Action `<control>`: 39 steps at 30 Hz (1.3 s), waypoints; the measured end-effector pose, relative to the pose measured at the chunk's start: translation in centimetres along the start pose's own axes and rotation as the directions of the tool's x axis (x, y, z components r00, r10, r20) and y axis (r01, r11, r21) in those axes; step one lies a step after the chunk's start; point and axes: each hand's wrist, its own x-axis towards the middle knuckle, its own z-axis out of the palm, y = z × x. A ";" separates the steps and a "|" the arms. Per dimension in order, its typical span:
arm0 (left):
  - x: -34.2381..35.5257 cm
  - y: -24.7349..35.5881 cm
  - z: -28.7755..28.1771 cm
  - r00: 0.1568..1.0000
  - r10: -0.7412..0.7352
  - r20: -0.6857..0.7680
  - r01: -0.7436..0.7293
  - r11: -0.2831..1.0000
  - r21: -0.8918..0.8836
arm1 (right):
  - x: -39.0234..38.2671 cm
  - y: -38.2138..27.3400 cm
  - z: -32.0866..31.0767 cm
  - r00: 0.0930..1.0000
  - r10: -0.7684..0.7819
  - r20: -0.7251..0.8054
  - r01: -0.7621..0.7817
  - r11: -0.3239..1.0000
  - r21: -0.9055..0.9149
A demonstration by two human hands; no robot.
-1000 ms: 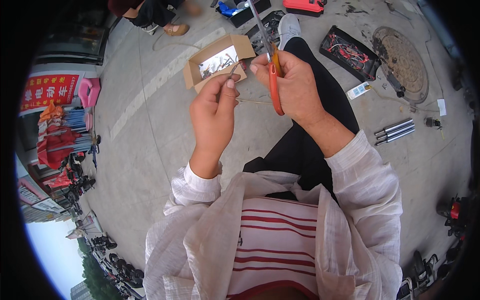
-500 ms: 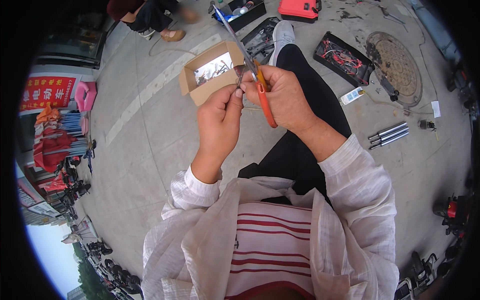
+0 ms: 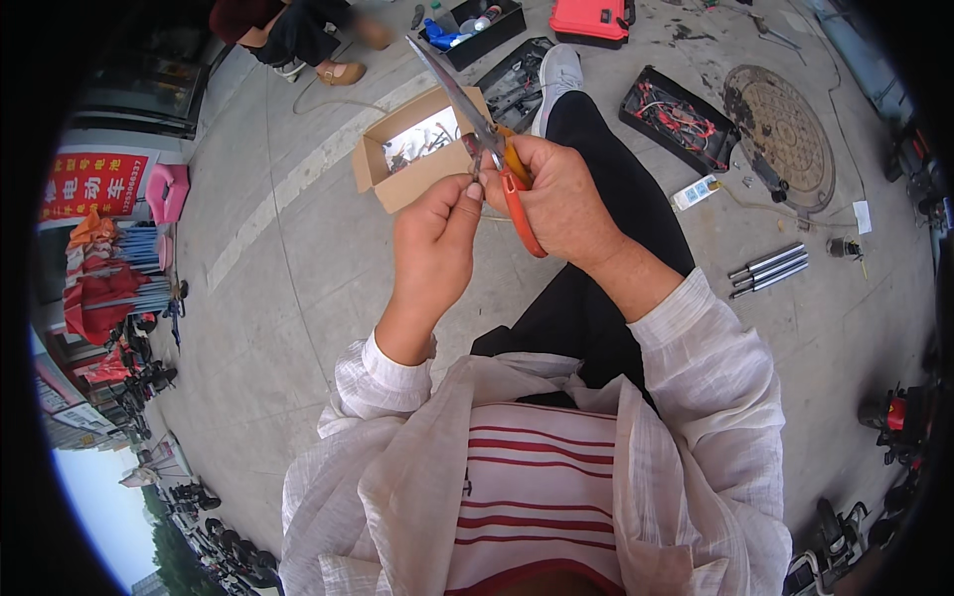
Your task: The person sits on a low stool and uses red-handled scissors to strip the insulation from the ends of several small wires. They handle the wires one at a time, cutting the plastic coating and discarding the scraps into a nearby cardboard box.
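My right hand (image 3: 571,194) grips a pair of scissors (image 3: 463,104) with orange-red and yellow handles. Its long metal blades point away from me and to the left, over a cardboard box. Thumb and fingers of my left hand (image 3: 437,228) are closed in a pinch on a small thin piece, dark red and grey, right beside the base of the blades. The fingertips of both hands nearly meet there and partly hide the piece, so its kind is unclear. Below the blades stands the open cardboard box (image 3: 376,159), with many small dark pieces inside.
Beyond my outstretched foot lie black trays (image 3: 509,84) and a red case (image 3: 588,22). To the right are a black bin (image 3: 636,109) of red wires, a manhole cover (image 3: 785,129) and metal tubes (image 3: 770,268). Another person's shoe (image 3: 343,73) shows far left.
The scissors have tilted, so their tips sit lower and a little further left, and the blades look broader. Both hands stay nearly in place.
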 end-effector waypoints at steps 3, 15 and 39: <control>0.0 -0.1 0.0 1.000 -0.007 0.023 0.009 0.997 -0.071 | 0.0 0.1 -0.1 1.000 -0.003 -0.005 0.003 1.000 -0.017; 0.2 -0.3 -1.1 0.965 -0.173 0.198 0.254 0.808 -0.532 | 0.3 -1.0 -1.3 0.997 0.066 -0.049 -0.060 0.992 0.108; 0.4 0.1 -1.3 0.905 -0.283 0.319 0.401 0.817 -0.415 | -0.1 0.5 -0.5 0.998 0.027 0.048 -0.028 0.999 0.020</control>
